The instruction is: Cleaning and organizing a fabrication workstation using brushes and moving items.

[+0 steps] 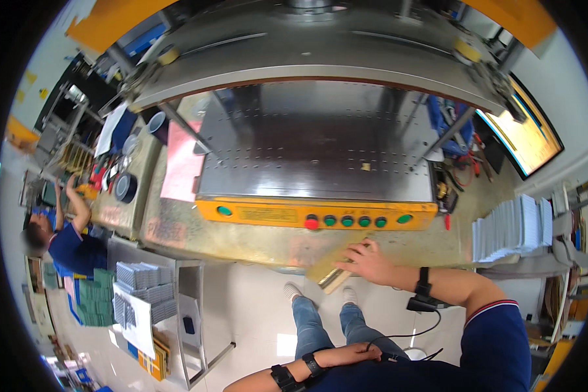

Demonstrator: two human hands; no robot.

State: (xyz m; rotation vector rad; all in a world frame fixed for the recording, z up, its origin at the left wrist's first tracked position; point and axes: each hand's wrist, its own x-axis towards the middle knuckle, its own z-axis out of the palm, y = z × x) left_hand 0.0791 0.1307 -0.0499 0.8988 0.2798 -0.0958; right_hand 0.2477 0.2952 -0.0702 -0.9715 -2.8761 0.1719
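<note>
My right hand is closed on a yellowish, brush-like block with a pale edge, blurred at its outer side. The hand holds it tilted at the front edge of the worn worktable. Beyond it stands a press with a yellow front panel, a red button and several green buttons. The press's dark metal bed lies under a raised upper plate. My left hand rests low at my waist, fingers curled, beside a thin black cable; anything inside them is hidden.
On the right stand a stack of pale blue sheets and a lit monitor. A metal cart with stacked grey pieces is at left. Farther left, a co-worker has raised arms. Pink paper lies beside the press.
</note>
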